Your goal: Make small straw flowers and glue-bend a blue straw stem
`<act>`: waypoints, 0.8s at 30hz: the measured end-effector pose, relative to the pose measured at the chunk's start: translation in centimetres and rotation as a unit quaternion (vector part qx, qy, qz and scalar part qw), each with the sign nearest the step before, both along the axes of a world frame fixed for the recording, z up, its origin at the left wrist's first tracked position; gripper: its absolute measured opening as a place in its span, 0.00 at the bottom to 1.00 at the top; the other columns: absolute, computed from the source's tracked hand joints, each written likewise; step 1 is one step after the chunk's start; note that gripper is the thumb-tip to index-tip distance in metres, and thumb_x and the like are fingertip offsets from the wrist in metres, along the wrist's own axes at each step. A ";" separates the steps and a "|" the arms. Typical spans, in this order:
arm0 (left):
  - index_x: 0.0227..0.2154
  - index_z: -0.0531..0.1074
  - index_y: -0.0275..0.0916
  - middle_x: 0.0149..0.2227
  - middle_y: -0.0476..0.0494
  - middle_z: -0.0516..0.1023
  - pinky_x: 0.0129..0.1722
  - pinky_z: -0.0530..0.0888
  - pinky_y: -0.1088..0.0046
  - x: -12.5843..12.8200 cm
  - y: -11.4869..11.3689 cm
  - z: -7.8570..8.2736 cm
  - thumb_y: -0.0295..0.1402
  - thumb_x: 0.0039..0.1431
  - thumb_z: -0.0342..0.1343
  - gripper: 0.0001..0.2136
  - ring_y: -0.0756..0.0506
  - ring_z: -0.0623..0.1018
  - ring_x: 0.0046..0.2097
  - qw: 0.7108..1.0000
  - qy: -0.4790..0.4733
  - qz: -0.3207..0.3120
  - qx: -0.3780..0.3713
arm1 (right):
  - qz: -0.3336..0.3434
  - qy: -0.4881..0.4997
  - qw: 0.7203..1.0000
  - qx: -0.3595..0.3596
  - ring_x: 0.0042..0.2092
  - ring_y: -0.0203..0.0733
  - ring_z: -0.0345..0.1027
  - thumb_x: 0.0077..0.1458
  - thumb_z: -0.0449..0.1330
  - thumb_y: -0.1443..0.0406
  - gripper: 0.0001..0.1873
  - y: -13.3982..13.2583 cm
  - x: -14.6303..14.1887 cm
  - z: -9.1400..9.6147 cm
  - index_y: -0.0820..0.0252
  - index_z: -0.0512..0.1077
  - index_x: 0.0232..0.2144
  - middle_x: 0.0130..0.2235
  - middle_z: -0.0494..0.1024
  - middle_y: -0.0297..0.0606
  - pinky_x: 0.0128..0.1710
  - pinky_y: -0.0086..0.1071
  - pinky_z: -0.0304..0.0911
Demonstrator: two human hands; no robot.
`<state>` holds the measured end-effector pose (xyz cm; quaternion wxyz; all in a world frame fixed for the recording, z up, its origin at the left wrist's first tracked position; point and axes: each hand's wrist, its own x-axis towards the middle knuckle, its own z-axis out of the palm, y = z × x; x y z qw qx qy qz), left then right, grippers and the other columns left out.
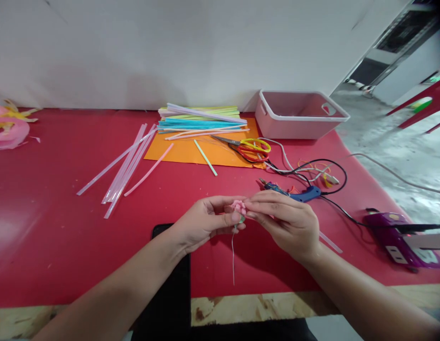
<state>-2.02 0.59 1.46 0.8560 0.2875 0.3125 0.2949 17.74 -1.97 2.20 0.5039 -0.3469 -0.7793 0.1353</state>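
Both hands meet over the red table (63, 227) near its front edge. My left hand (202, 222) is closed, pinching a small pink curled straw flower (238, 206) with a thin pale stem (233, 255) hanging down from it. My right hand (286, 222) is closed too, its fingertips pinching the same pink flower from the right. A blue glue gun (305, 193) lies just behind my right hand.
Loose pale straws (123, 168) lie at left centre. An orange sheet (191, 149) carries a stack of coloured straws (202, 118) and scissors (250, 148). A white bin (298, 113) stands behind, a purple glue gun (401, 237) at right, a pink flower (8, 128) far left, cables (312, 170).
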 end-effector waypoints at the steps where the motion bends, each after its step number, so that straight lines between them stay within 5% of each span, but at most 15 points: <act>1: 0.38 0.82 0.38 0.33 0.49 0.82 0.35 0.76 0.78 0.0 0.0 0.0 0.28 0.42 0.75 0.17 0.52 0.82 0.31 1.000 0.001 0.000 0.001 | -0.001 -0.001 1.000 -0.002 0.40 0.38 0.79 0.54 0.65 0.76 0.15 0.0 0.0 0.0 0.58 0.80 0.43 0.38 0.84 0.39 0.43 0.31 0.76; 12: 0.43 0.80 0.43 0.34 0.50 0.82 0.40 0.77 0.76 0.2 -0.2 -0.2 0.28 0.45 0.74 0.20 0.53 0.81 0.35 0.997 0.018 0.042 0.056 | -0.009 -0.021 0.999 -0.029 0.44 0.40 0.78 0.56 0.64 0.73 0.15 -0.1 0.0 0.3 0.61 0.77 0.46 0.43 0.83 0.45 0.47 0.32 0.74; 24: 0.40 0.80 0.39 0.30 0.51 0.78 0.38 0.74 0.75 0.4 -0.4 -0.2 0.31 0.43 0.74 0.18 0.54 0.78 0.32 0.991 0.057 0.049 0.113 | -0.006 -0.049 0.998 0.040 0.45 0.38 0.78 0.57 0.61 0.78 0.21 -0.4 0.0 -0.3 0.59 0.77 0.50 0.43 0.83 0.43 0.48 0.30 0.74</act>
